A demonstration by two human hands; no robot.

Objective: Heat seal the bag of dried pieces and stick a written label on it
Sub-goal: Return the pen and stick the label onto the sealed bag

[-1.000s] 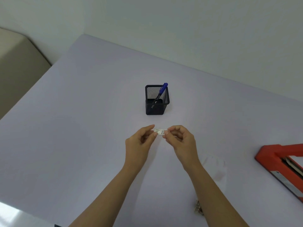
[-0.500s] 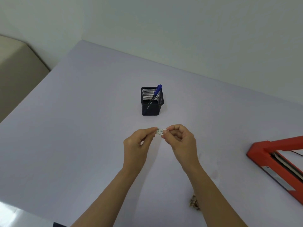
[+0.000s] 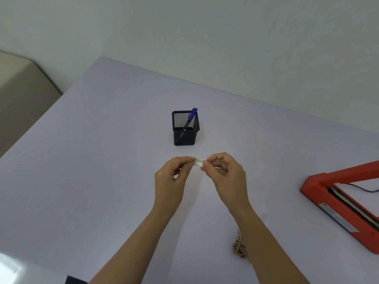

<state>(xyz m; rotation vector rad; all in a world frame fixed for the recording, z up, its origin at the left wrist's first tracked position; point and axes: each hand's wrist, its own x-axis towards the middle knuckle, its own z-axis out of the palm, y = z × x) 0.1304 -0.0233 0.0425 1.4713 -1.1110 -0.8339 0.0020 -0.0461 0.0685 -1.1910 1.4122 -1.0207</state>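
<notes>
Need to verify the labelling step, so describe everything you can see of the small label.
The label is a small white paper-like strip with dark marks too small to read. It is held roughly level over the table, nearer than the pen holder. The left hand pinches its left end, the right hand its right end.

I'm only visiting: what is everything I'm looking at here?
table: one, pale lilac, fills most of the view
pen holder: one, black mesh, mid-table
pen: one, blue, leaning in the pen holder
heat sealer: one, red, right edge, partly cut off
cable: one, black, behind the heat sealer
bag of dried pieces: one, clear with brown pieces, partly hidden by the right forearm
label: one, white, between both hands
left hand: one, fingers pinch the label's left end
right hand: one, fingers pinch its right end
</notes>
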